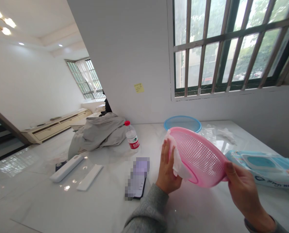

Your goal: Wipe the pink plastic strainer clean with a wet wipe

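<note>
My left hand (167,166) pinches a white wet wipe (179,161) against a pink perforated plastic basket (199,157), and my right hand (240,183) grips its rim. I have the basket tilted on edge, its round face toward me, above the counter (61,207), right of centre. A blue basket (182,123) sits just beyond, and a wipes packet (265,168) lies beside my right hand.

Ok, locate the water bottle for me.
In the head view, the plastic water bottle stands upright on the marble table, with the crumpled grey garment to its left and the pink colander to its right.

obst | L hand (167,166): phone (137,178) | R hand (241,184): wipes pack (263,170) | back: blue basket (182,123)
</note>
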